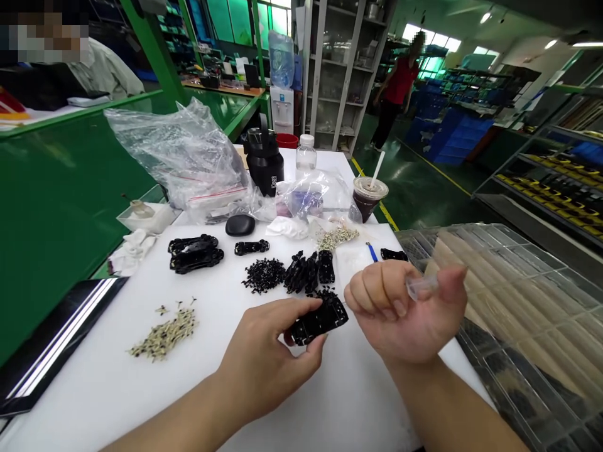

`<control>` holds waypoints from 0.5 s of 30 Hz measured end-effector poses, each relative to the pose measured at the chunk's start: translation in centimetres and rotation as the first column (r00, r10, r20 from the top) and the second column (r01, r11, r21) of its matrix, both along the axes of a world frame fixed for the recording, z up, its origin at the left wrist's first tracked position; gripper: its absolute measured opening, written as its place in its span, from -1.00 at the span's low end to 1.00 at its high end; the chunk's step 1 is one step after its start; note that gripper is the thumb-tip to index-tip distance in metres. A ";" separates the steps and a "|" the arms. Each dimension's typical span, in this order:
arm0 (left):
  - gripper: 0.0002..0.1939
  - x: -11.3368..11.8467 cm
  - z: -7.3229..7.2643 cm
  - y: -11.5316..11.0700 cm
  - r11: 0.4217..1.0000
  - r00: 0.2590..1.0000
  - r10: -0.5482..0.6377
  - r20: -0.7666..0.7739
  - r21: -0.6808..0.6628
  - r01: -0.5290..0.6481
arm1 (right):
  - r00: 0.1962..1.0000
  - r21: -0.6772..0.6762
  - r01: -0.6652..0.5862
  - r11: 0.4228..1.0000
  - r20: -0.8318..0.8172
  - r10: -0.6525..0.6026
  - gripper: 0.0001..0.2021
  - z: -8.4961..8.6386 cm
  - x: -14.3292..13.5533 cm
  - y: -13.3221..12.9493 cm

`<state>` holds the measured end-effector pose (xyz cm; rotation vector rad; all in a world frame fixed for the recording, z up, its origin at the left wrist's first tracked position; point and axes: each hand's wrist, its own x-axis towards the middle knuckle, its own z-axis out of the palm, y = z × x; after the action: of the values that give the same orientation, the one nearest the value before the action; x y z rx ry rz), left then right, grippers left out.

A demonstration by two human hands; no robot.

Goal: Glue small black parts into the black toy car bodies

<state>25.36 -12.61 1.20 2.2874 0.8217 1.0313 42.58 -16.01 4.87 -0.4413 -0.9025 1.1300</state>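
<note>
My left hand [271, 358] is closed on a black toy car part [319, 321], gripped by its edges between thumb and fingers above the white table. To the right, my right hand [407, 307] is raised with its fingers curled. A small clear plastic tube [421, 286] shows between its index finger and thumb; the rest of it is hidden. Just beyond the held part are a cluster of black car parts [300, 272] and a pile of tiny black pieces [264, 275]. Small pale pieces with dark ends [164, 334] lie in a heap at the left.
Stacked black car parts [195, 253] and a black oval case [240, 225] lie farther back. Behind them stand a plastic bag [188, 157], a black flask [264, 164], a clear bottle [306, 154] and a drink cup [370, 198]. Clear divided trays [522, 314] flank the table's right side.
</note>
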 end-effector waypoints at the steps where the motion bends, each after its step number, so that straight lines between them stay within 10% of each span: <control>1: -0.72 0.0 -0.1 0.0 1.000 1.000 0.004 0.000 0.007 -0.004 | 1.000 -0.009 0.001 1.000 0.008 -0.001 -0.33 0.0 0.1 0.0; 15: -0.72 -0.2 0.3 -0.1 1.000 1.000 0.003 -0.006 0.022 -0.002 | 0.993 -0.037 0.016 0.999 0.114 -0.011 -0.36 0.0 -0.2 0.0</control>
<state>25.15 -12.68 1.45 2.3098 0.8198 1.0398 42.39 -16.01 4.83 -0.5464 -0.9771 1.1195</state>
